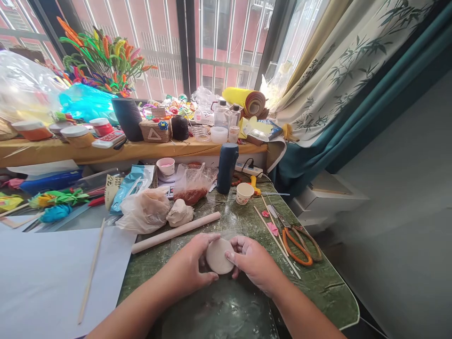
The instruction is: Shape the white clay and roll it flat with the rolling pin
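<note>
A flat round disc of pale clay [218, 255] sits between both hands, just above the green marbled table [318, 282]. My left hand [190, 268] curls around its left edge with the thumb underneath. My right hand [252, 261] grips the right edge, thumb pressed on the rim. A wooden rolling pin [176, 231] lies just beyond the hands, and a lump of pale clay [180, 213] rests behind it.
Orange-handled scissors [294, 245], thin sticks [275, 230] and pink scraps lie to the right. A paper cup [244, 193], dark blue bottle [227, 168], plastic bags [144, 211] and a white sheet [42, 278] with a skewer crowd the left and back. A cluttered shelf runs under the window.
</note>
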Demonstrator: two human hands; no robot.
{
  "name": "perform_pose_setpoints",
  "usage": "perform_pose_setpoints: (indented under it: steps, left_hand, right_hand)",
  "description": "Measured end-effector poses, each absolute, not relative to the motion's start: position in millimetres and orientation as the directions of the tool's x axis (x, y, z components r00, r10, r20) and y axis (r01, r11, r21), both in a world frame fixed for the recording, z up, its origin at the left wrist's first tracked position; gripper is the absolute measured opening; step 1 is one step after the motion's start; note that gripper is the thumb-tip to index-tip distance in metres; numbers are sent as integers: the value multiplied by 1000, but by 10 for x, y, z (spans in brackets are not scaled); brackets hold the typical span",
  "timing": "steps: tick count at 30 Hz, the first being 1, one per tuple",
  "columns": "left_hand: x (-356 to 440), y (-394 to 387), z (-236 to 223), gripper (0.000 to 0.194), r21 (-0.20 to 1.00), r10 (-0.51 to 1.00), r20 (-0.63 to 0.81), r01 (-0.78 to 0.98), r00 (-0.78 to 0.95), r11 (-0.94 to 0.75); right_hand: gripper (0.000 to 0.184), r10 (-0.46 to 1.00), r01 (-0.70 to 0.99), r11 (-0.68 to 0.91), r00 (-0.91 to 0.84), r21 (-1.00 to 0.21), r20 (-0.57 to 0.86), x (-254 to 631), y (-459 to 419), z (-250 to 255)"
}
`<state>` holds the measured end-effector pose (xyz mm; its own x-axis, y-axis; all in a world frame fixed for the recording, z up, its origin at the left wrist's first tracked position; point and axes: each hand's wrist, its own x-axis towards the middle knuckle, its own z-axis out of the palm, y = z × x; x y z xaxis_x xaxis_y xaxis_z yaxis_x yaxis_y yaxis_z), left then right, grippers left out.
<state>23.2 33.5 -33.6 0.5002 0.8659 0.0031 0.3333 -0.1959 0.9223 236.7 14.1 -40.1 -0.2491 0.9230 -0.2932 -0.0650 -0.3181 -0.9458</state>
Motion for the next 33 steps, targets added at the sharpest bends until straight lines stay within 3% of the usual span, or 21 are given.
perform_pose_setpoints:
  steps: [4, 7, 11, 15, 17, 19, 22, 25, 27, 29, 33]
  left_hand:
    - [241, 261, -336, 80, 837, 835, 122, 397, 536, -377]
    - [225, 249, -302, 81, 821, 799, 145, 380, 583, -426]
    - [225, 257, -225, 77, 855, 823, 92, 379, 561, -354]
    - [288, 243, -257, 102, 895, 842, 18, 367, 539, -254]
    - [314, 235, -309, 104, 888, 857, 17, 386, 515, -249]
    - [319, 231, -356, 98, 870, 854, 21, 411, 519, -272]
    - [292, 234, -382, 94, 841, 829, 37, 430, 558, -327]
    - [255, 250, -355, 98, 810, 800, 30, 455, 599, -371]
    - [226, 269, -328, 103, 796, 787, 17, 469, 616, -384]
    - [194, 292, -311, 104, 791, 785, 24, 469, 619, -394]
    - [145, 335, -320, 93, 759, 777, 42, 485, 629, -434]
  right_hand:
    - [39, 906, 22, -334, -270, -942, -327, 2377, 90, -383]
    - [37, 905, -23, -327, -297, -945, -305, 2402, 29, -338]
    - [45, 907, -161, -363, -289, -918, -308, 2443, -9, -298]
    - [51, 906, -350, -405, -276, -844, -320, 2373, -58, -352]
    - [51, 911, -343, -384, -295, -857, -289, 2329, -92, -387]
    - [43, 917, -242, -337, -303, -910, -259, 2317, -119, -408]
    - [23, 941, 57, -211, -257, -976, -219, 2374, -134, -413]
    - [17, 982, 429, -11, -167, -903, -91, 2473, -125, -426]
    - [22, 990, 572, 108, -136, -813, 36, 2531, -112, -448]
    - [30, 975, 604, 219, -168, -766, 146, 2570, -101, -475]
    - [71, 896, 555, 400, -403, -729, 186, 2594, -95, -519]
